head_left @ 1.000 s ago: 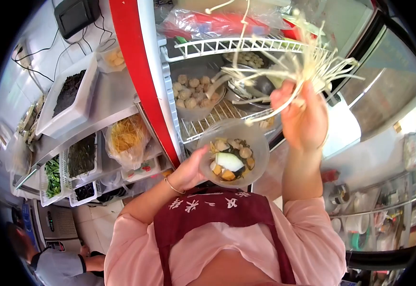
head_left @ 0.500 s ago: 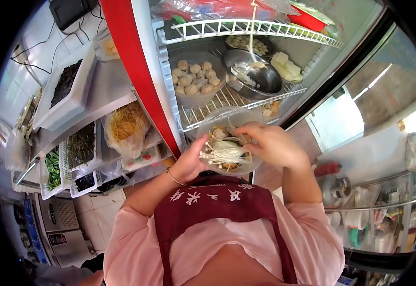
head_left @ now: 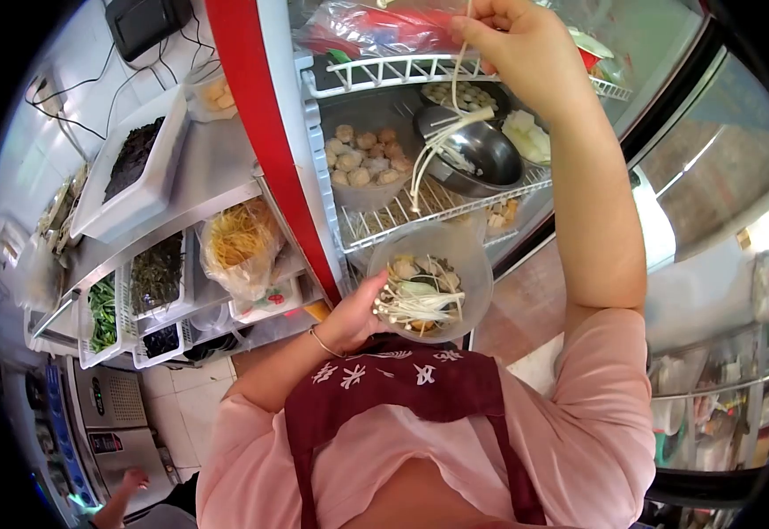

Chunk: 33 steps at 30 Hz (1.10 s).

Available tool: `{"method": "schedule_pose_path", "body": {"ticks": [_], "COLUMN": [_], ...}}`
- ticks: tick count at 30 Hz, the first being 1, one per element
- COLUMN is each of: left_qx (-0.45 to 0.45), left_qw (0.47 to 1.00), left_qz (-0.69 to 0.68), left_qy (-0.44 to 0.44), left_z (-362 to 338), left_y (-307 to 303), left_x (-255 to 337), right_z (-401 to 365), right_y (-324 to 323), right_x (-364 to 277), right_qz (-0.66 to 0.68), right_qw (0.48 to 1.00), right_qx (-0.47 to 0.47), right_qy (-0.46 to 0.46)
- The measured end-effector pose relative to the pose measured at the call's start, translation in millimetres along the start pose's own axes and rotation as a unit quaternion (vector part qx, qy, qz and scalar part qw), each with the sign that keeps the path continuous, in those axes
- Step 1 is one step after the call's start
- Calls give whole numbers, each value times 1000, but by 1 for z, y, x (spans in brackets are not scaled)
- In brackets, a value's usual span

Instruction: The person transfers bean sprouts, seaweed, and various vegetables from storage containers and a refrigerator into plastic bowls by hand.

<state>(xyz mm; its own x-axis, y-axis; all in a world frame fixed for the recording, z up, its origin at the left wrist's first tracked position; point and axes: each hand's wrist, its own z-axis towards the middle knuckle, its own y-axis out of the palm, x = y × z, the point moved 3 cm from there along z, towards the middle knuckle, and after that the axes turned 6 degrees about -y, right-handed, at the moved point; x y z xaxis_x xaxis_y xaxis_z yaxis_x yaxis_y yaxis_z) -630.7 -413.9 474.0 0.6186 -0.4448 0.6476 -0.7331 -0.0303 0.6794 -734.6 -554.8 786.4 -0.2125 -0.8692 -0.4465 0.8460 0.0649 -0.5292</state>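
Observation:
My left hand (head_left: 361, 310) grips the side of a clear plastic bowl (head_left: 480, 280) in front of the apron. Inside the bowl lie enoki mushrooms (head_left: 420, 304) on top of meatballs and dark greens. Raised to the fridge's upper shelf, my right hand (head_left: 512, 40) has thumb and forefinger pinched at a thin pale cord (head_left: 460, 75). At the cord's lower end, a small bunch of enoki (head_left: 437, 145) hangs across the front of a steel bowl (head_left: 499, 154). White scraps lie in that steel bowl.
Inside the fridge are a tub of meatballs (head_left: 362, 163), pale cut vegetable pieces (head_left: 526, 137) and wire shelves (head_left: 384, 75). Left of the red door frame (head_left: 265, 132), a rack holds trays and a bag of yellow shreds (head_left: 239, 238). Another person's hand (head_left: 135, 480) shows at lower left.
My right hand has left the bowl and risen to the cord by the upper shelf. An enoki bunch now hangs before the steel bowl. My left hand keeps hold of the plastic bowl.

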Motion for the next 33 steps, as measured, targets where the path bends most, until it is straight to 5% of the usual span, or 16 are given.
{"method": "schedule_pose_path", "body": {"ticks": [2, 10, 14, 16, 29, 33], "left_qx": [0, -13, -10, -1, -5, 2], "left_qw": [1000, 1000, 999, 1000, 1000, 1000], "left_qz": [-3, -9, -11, -9, 1, -4], "left_qy": [13, 20, 29, 28, 23, 30], "left_z": [-2, -5, -5, -6, -4, -6], "left_y": [0, 0, 0, 2, 6, 8], "left_x": [0, 5, 8, 10, 14, 15], "right_z": [3, -6, -16, -18, -20, -27], "right_y": [-1, -8, -4, -5, -3, -20], "right_x": [11, 8, 7, 2, 15, -5], "right_qz": [122, 215, 212, 174, 206, 157], "right_qw": [986, 972, 970, 982, 977, 980], "right_qx": [-52, -69, -48, -64, -40, -109], "right_qy": [96, 61, 110, 47, 42, 56]}}
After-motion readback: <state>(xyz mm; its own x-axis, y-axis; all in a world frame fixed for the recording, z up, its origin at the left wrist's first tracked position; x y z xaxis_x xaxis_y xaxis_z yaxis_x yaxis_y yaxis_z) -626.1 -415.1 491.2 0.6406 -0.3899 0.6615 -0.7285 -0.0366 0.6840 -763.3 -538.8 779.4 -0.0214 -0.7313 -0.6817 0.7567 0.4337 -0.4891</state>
